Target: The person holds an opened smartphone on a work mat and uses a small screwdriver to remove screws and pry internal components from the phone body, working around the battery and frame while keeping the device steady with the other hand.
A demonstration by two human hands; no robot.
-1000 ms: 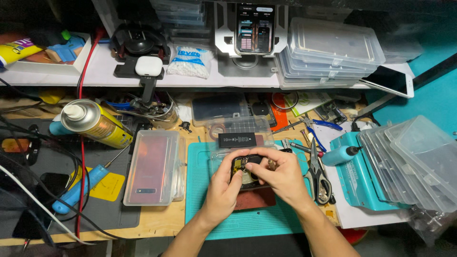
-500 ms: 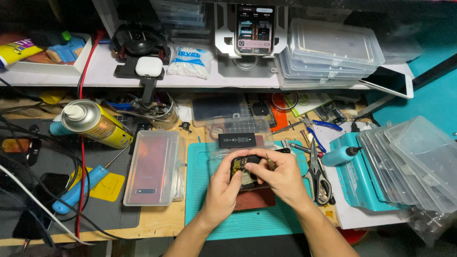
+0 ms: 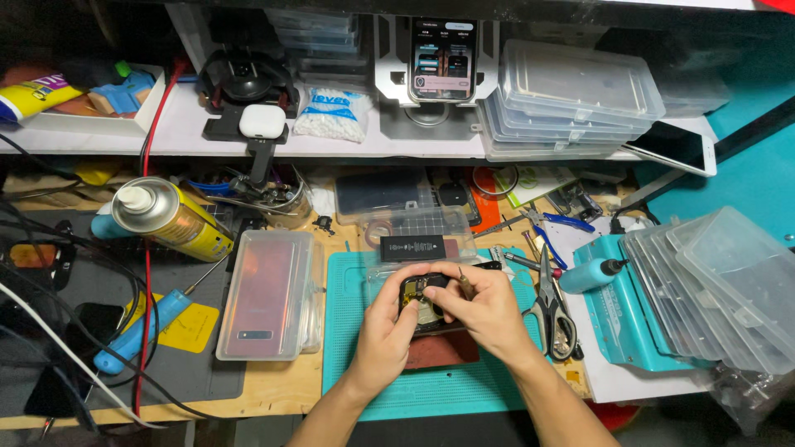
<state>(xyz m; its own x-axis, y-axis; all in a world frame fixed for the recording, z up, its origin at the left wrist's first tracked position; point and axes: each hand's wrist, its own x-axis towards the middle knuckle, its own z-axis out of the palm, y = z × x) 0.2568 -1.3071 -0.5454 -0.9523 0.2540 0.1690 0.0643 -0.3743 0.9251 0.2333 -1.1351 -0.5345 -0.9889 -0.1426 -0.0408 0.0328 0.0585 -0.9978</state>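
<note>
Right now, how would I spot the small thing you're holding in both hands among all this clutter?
Find the teal work mat at the middle of the wooden bench. Over its upper part, the left hand and right hand meet around a small dark opened device. Unlike the pink phone lying in a clear case to its left, it is small and squarish, with its insides exposed.

Just right of the fingers lie black-handled scissors (image 3: pixel 553 316), and farther right a teal squeeze bottle (image 3: pixel 590 274) rests on a teal machine (image 3: pixel 623 319) under stacked clear plastic lids (image 3: pixel 719 285). Left of the fingers a pink phone back in a clear case (image 3: pixel 267 294) lies flat, with a yellow spray can (image 3: pixel 172 218) and a blue-handled screwdriver (image 3: pixel 141 331) beyond it. Above the fingers, on the white shelf (image 3: pixel 182 132), stand a lit phone in a metal stand (image 3: pixel 443 60), a bag of cotton swabs (image 3: pixel 334 113) and a white earbud case (image 3: pixel 262 121).
</note>
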